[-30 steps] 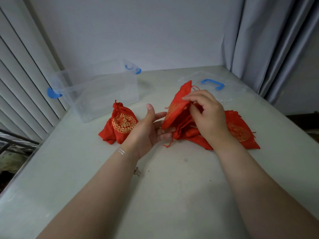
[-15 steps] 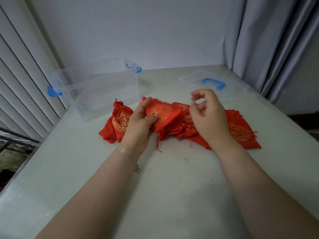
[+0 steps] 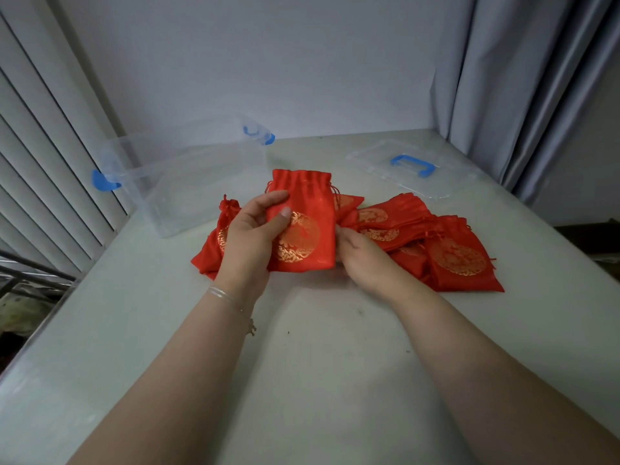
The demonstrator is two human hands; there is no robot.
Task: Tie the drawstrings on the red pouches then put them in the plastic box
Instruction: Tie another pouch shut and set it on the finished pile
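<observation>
A red pouch (image 3: 310, 209) with a gold round emblem is held upright above the table, its gathered mouth at the top. My left hand (image 3: 253, 233) grips its left edge, thumb across the front. My right hand (image 3: 360, 255) holds its lower right edge, fingers behind the cloth. Behind my left hand lies a tied red pouch (image 3: 214, 243), partly hidden. A pile of several flat red pouches (image 3: 446, 250) lies to the right. The clear plastic box (image 3: 188, 182) with blue latches stands open at the back left.
The box's clear lid (image 3: 412, 169) with a blue handle lies flat at the back right. A white table (image 3: 302, 364) carries everything. Window blinds run along the left edge, and a grey curtain hangs at the right.
The pouch taken from the pile has been turned upright and spread flat between both hands. My left hand shifted to its left edge, and my right hand dropped to its lower right edge.
</observation>
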